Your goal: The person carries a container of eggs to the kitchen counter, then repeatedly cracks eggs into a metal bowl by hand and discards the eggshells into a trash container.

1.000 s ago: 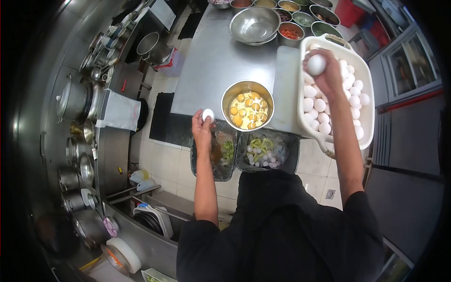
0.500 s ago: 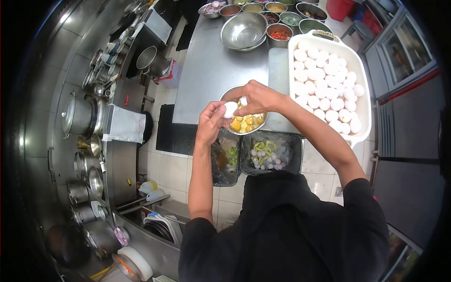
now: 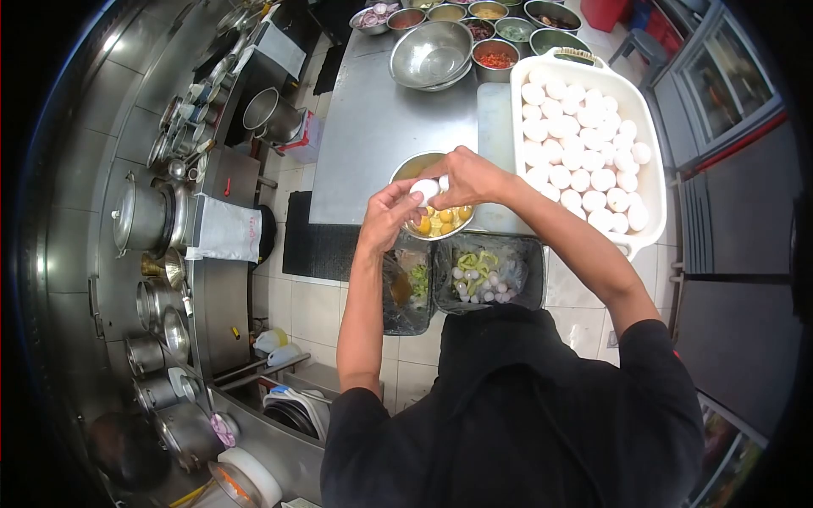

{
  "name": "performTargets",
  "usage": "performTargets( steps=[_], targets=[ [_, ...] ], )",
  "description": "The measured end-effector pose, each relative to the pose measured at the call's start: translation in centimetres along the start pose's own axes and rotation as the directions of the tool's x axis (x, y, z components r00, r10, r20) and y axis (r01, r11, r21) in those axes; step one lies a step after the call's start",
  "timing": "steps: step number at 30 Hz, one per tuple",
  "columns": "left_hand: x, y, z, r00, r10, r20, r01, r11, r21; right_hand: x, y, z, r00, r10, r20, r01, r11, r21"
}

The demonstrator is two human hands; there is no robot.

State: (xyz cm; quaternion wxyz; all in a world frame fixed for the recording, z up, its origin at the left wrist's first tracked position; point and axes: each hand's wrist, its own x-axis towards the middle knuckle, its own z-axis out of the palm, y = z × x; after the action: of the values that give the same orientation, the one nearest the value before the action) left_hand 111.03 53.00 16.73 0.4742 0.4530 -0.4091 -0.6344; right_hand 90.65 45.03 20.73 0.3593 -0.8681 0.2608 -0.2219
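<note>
- The left hand (image 3: pixel 389 212) pinches a white egg (image 3: pixel 424 191) between thumb and fingers, over the metal pot (image 3: pixel 411 166). A light, even grip on the sides looks right; squeezing could crush the shell.
- The right hand (image 3: pixel 471 176) arches over from the other side, its fingers curled around a second egg (image 3: pixel 444 182). Most of that shell is hidden, so whether it is whole or cracked cannot be told.
- The two eggs are close together, touching or nearly so. Any contact calls for a short, measured tap, one shell against the other, with the wrists steady.
- Both hands are best kept low and inside the pot's rim, so that drips land within and yolks (image 3: pixel 446 222) do not break from a long fall.
- The pot stands at the near edge of the worktop (image 3: pixel 356 152), left of the cutting board (image 3: pixel 500 110). Forearms should stay off its rim, since a nudge toward that edge could tip it.
- Loose shell bits are the main risk: thumbs should part a crack gently, without digging in.
- The white tub (image 3: pixel 657 169) of eggs lies to the right of the board, and a lined bin (image 3: pixel 533 292) with pale, round shell-like pieces is just below the worktop's near edge, handy for waste.
</note>
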Motion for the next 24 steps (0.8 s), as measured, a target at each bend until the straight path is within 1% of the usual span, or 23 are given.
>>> performTargets(
  steps=[1,4,7,10,13,16,19,22,24],
  targets=[
    [0.0,0.0,0.0,1.0,0.018,0.011,-0.018,0.999,0.047,0.0,0.3,0.3,1.0,0.022,0.006,-0.022,1.0,-0.012],
    [0.4,-0.6,-0.3,0.999,0.035,0.018,-0.036,0.996,0.079,0.1,0.9,1.1,0.999,0.016,-0.039,-0.017,1.0,-0.023],
    [0.7,-0.9,-0.6,0.999,0.04,-0.007,-0.038,0.988,0.15,0.1,0.6,1.2,0.995,0.095,-0.015,-0.095,0.995,-0.026],
    [0.9,-1.1,-0.6,0.996,0.069,-0.054,-0.056,0.978,0.202,0.1,0.4,1.4,0.994,0.099,-0.037,-0.101,0.994,-0.038],
    [1.1,-1.7,-0.5,0.985,0.131,-0.115,-0.097,0.961,0.261,0.3,1.3,2.4,0.995,0.055,-0.08,-0.063,0.992,-0.108],
    [1.3,-2.2,0.1,0.969,0.16,-0.188,-0.096,0.946,0.309,0.2,1.0,2.4,0.992,0.123,-0.041,-0.126,0.987,-0.095],
    [1.5,-2.7,0.5,0.959,0.168,-0.228,-0.081,0.934,0.347,0.2,2.0,3.1,0.994,0.094,-0.062,-0.1,0.988,-0.113],
    [1.9,-3.7,0.3,0.949,0.19,-0.251,-0.086,0.923,0.375,0.0,2.5,3.7,0.995,0.067,-0.08,-0.081,0.978,-0.19],
    [1.9,-3.7,0.3,0.95,0.181,-0.255,-0.073,0.921,0.383,0.0,2.4,3.6,0.995,0.069,-0.07,-0.081,0.98,-0.181]
  ],
)
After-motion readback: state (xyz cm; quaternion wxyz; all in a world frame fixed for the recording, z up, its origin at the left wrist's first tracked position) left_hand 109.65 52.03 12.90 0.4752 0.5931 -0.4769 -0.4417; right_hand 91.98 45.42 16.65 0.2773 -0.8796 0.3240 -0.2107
